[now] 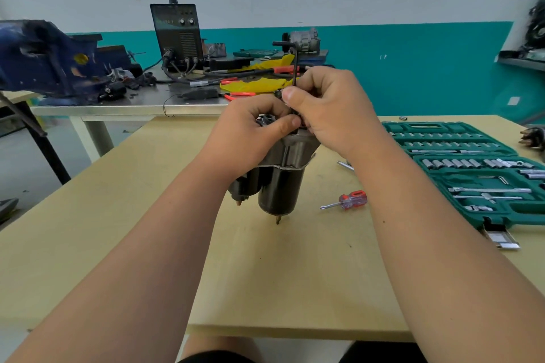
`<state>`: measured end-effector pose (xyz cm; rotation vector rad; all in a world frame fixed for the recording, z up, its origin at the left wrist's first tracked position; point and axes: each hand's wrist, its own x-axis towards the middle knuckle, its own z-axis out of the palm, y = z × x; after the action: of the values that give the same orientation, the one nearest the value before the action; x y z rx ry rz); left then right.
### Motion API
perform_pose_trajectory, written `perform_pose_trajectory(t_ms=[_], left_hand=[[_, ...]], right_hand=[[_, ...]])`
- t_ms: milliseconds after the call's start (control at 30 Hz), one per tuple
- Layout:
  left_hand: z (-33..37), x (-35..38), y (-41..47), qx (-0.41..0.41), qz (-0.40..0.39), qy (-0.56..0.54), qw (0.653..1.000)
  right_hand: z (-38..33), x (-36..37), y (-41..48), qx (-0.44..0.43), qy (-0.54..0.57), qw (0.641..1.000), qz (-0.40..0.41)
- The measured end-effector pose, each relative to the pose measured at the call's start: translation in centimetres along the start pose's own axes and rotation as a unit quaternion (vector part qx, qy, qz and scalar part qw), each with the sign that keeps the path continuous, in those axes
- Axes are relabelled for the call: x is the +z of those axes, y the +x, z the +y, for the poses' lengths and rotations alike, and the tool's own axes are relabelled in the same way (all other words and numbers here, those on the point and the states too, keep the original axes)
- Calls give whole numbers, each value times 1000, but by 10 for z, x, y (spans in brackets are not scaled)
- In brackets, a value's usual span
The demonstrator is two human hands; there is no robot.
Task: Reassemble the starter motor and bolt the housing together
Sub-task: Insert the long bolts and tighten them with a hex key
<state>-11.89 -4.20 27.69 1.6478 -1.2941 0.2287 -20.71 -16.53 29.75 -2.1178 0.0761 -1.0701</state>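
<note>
Starter motor (280,183) on end, hex key (295,68) upright at its top
Twin black cylinders under a grey housing, mid-frame, studs down; the black L-shaped key stands vertical, short arm pointing left.

Workshop for sure: a metal bench (141,103) with a big blue vise (50,59) on its left end, a welder box (177,35) standing mid-bench, and an open green socket set (424,127) out front to its right.

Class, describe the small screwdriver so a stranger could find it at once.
Start at the pale wooden table nearest the camera. Between the black starter motor and the open green socket case lies a short screwdriver. Its red and clear handle sets it apart from the steel tools nearby.
</note>
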Motion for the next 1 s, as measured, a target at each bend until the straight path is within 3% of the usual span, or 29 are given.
perform_pose_trajectory(t_ms=[100,367,600,733,1000], left_hand=[[2,3,2,3,-12,19,1000],[2,5,4,0,-25,50,998],[3,2,0,-12,-7,52,999],[6,2,-1,-7,-18,72,997],[6,3,-2,-29,-4,70,997]], right_hand=[[3,-1,-3,-3,-6,1000,30],[-3,-18,1,9,59,998,-20],[-7,-3,-4,-1,-53,997,63],[-17,-12,-1,16,14,1000,14],[-47,-26,31,25,-199,980,-6]])
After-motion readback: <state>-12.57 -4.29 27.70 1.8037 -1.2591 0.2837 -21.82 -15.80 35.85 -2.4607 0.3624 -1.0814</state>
